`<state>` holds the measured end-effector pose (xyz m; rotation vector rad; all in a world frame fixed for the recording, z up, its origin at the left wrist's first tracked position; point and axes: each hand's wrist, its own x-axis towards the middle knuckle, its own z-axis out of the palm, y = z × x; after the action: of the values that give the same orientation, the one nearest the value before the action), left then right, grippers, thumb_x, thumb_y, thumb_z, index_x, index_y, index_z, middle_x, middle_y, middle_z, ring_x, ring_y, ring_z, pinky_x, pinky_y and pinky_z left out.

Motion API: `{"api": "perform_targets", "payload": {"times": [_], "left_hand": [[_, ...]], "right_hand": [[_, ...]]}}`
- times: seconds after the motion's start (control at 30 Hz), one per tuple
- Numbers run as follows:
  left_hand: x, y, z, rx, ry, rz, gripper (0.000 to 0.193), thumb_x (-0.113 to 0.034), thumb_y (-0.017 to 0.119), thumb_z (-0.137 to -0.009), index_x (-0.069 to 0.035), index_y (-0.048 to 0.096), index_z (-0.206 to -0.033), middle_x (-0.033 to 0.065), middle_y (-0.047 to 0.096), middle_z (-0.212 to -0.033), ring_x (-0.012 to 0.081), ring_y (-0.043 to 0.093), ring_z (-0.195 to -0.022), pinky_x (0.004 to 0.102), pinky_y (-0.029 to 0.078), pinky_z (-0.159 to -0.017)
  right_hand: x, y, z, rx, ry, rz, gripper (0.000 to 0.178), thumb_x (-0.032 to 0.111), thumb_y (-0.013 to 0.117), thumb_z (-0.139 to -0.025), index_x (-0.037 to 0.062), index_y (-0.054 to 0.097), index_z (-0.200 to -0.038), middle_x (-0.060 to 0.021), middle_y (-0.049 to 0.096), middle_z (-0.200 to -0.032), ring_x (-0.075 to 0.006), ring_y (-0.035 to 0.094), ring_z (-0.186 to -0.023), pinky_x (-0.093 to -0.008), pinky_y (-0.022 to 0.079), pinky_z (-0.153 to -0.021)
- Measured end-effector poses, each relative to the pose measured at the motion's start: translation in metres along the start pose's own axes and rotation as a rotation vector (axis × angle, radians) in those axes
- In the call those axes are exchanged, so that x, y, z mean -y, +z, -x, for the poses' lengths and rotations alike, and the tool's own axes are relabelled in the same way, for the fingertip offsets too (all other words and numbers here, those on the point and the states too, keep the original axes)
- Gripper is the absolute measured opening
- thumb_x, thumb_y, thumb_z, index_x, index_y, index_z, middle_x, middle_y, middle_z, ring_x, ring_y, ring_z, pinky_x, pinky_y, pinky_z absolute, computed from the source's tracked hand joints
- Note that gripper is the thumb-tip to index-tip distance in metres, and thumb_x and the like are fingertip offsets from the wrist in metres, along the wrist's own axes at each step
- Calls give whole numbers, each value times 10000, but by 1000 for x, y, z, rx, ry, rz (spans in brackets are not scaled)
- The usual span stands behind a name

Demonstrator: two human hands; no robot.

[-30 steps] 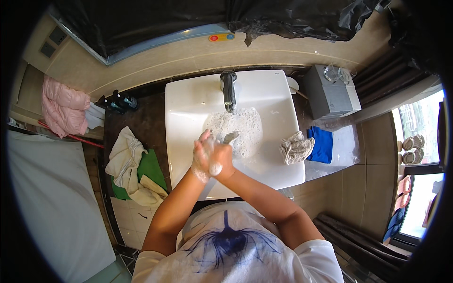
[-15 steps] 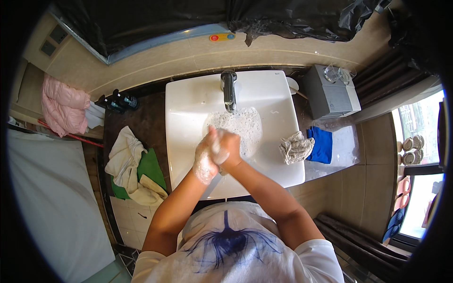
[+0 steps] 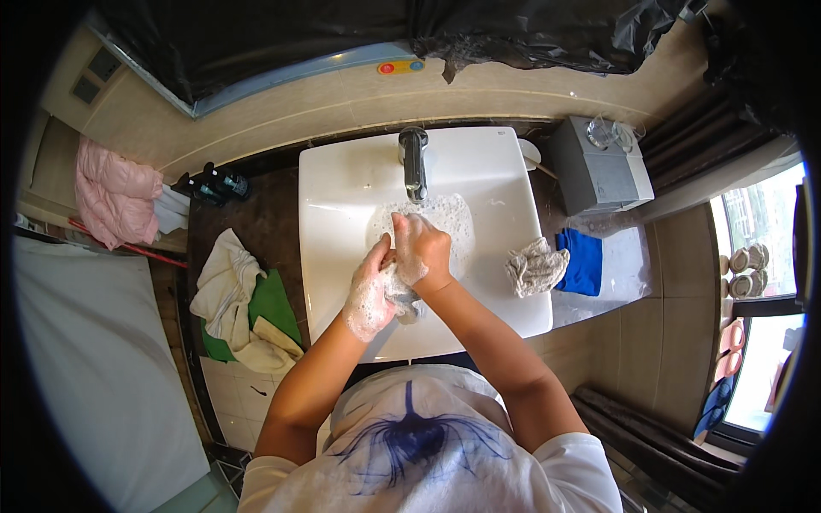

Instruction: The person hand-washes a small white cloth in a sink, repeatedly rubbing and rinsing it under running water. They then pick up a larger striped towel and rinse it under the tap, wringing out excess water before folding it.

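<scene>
**Soapy hands wring a small cloth over the white sink**

The person's left hand [image 3: 369,295] and right hand [image 3: 421,250] are pressed together over the white sink [image 3: 342,184], both coated in white suds. Between them sits a small greyish, lathered cloth [image 3: 400,295]; the fingers of both hands close around it, so the hands are clamped on it and touching each other. The cloth hangs above the basin, just in front of the chrome faucet [image 3: 414,161], with a patch of foam [image 3: 449,218] lying in the bowl behind the hands.

On the tabletop to the right of the sink lies a crumpled beige rag [image 3: 535,267], touching a folded blue cloth [image 3: 583,261]. A grey box [image 3: 597,171] stands further back on that side. To the left of the sink, a white towel and a green cloth [image 3: 272,303] lie heaped together, and dark bottles [image 3: 214,184] stand near the wall. A pink garment [image 3: 111,201] hangs at the far left.
</scene>
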<state>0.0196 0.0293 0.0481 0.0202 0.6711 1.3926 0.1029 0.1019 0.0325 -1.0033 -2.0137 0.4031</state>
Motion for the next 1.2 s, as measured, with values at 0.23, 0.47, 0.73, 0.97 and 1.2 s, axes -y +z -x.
{"api": "perform_targets", "payload": {"times": [0.23, 0.47, 0.73, 0.97, 1.2], "left_hand": [[-16, 6, 16, 117, -180, -211, 379, -239, 557, -960, -26, 519, -1271, 77, 609, -1172, 195, 593, -1080, 360, 465, -951], [-47, 21, 34, 256, 35, 31, 573, -327, 550, -941, -10, 389, -1391, 145, 532, -1303, 295, 500, -1230, 466, 376, -1064], [1, -24, -4, -85, -1, -11, 451, -348, 476, -976, -54, 471, -1318, 90, 554, -1284, 236, 510, -1209, 414, 401, -1038], [27, -35, -17, -28, 47, -94, 396, -359, 446, -1012, -104, 489, -1312, 33, 569, -1208, 165, 543, -1114, 326, 463, -936], [28, -25, -10, -42, 149, -308, 544, -541, 457, -947, -87, 546, -1234, 25, 603, -1068, 151, 575, -999, 304, 469, -886]], "right_hand": [[-13, -16, -19, 130, 512, -882, 346, 353, 552, -973, 22, 512, -1067, -53, 602, -920, -118, 553, -821, -297, 471, -717], [-72, -49, 4, 781, 503, -994, 409, 300, 731, -860, 3, 645, -1127, -101, 668, -1020, -163, 610, -925, -314, 493, -842], [-11, -23, 6, 285, 746, -813, 363, 277, 706, -857, 3, 599, -1071, -113, 664, -864, -222, 631, -751, -339, 534, -682], [24, 12, 27, 9, 192, -122, 351, 347, 646, -870, 24, 603, -740, -193, 592, -603, -346, 581, -502, -426, 478, -481], [5, 9, 27, 22, 174, -104, 246, 202, 634, -865, 44, 607, -679, -183, 582, -594, -364, 576, -502, -416, 458, -471]]}}
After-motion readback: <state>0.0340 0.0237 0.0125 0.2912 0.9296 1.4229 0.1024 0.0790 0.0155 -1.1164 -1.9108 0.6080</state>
